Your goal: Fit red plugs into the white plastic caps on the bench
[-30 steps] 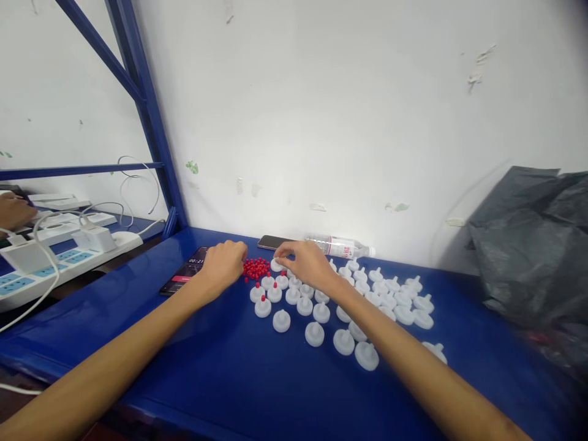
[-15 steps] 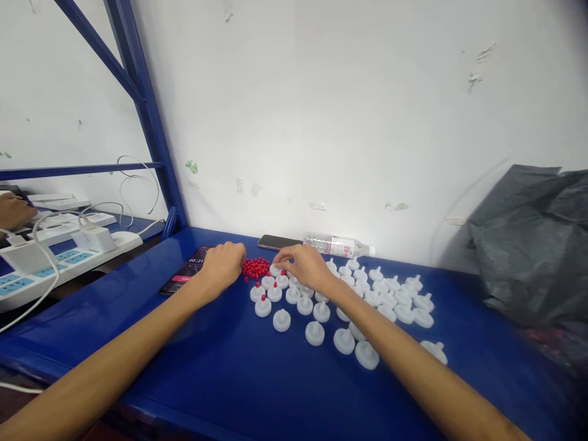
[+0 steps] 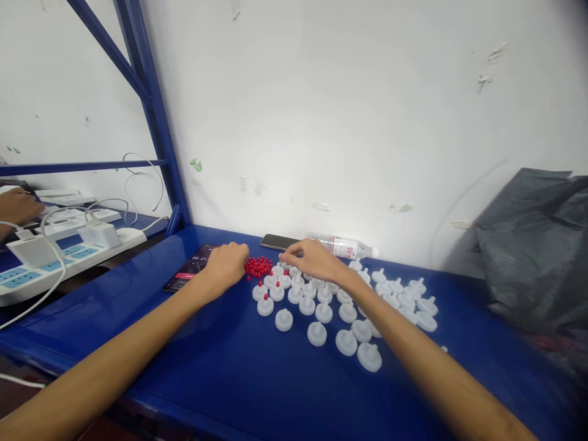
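- White stemmed discs (image 3: 316, 334) spread over the blue table (image 3: 239, 383) from mid-width towards the right, most of them nearer the back edge; several at the left side of the group wore red tips
- Bare blue top ran between the discs and the front edge, and also between the group and the grey plastic bag (image 3: 535, 245) at the right
- Red caps (image 3: 259, 267) lay in a loose pile just left of the discs
- The left hand (image 3: 227, 263) was curled, knuckles up, beside the red caps; its fingertips were hidden, so what they held or whether they were closed could not be told
- The right hand (image 3: 313, 258) reached over the rear discs, thumb and forefinger close together at a white disc; whether they gripped it could not be told
- A phone showing a timer (image 3: 187, 272) lay left of the left hand
- Near the back edge lay a dark phone (image 3: 277, 242) and a clear bottle (image 3: 343, 247), the bottle on its side
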A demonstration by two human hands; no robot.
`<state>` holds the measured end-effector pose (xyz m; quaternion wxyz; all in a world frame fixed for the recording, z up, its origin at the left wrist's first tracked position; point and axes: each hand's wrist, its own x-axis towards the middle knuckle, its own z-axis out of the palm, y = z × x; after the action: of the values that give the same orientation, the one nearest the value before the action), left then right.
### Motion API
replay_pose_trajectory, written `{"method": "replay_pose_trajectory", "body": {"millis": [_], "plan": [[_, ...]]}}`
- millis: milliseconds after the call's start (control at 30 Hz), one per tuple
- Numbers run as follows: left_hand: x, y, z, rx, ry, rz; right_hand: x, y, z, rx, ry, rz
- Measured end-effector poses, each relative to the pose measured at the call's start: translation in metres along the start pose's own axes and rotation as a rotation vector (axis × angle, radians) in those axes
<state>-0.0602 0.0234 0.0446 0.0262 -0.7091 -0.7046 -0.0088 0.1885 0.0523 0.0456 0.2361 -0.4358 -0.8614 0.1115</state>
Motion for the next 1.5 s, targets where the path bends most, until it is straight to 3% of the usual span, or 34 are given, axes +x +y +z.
{"method": "replay_pose_trajectory", "body": {"millis": [167, 400, 500, 800, 967, 1133, 1333, 1500], "plan": [[0.001, -0.002, -0.001, -0.007, 0.006, -0.023, -0.005, 0.002, -0.013, 0.214, -0.244, 0.054], [0.002, -0.002, -0.003, -0.029, 0.039, -0.067, -0.001, 0.006, -0.009, 0.227, -0.283, 0.069], [0.003, 0.002, -0.005, -0.047, 0.065, -0.072, 0.0, 0.005, -0.01, 0.22, -0.264, 0.072], [-0.006, 0.019, -0.012, -0.148, 0.19, 0.039, -0.004, -0.002, -0.034, 0.253, -0.028, 0.118], [-0.01, 0.021, -0.008, -0.332, 0.232, 0.194, -0.006, -0.015, -0.026, 0.255, -0.022, 0.059], [-0.009, 0.019, 0.0, -0.353, 0.216, 0.378, -0.007, -0.025, -0.022, 0.123, -0.045, -0.08], [-0.005, 0.017, 0.005, -0.326, 0.22, 0.386, -0.004, -0.025, -0.022, 0.028, -0.033, -0.091], [0.0, 0.016, 0.012, -0.46, 0.22, 0.377, -0.004, -0.021, -0.026, -0.036, -0.014, -0.097]]}}
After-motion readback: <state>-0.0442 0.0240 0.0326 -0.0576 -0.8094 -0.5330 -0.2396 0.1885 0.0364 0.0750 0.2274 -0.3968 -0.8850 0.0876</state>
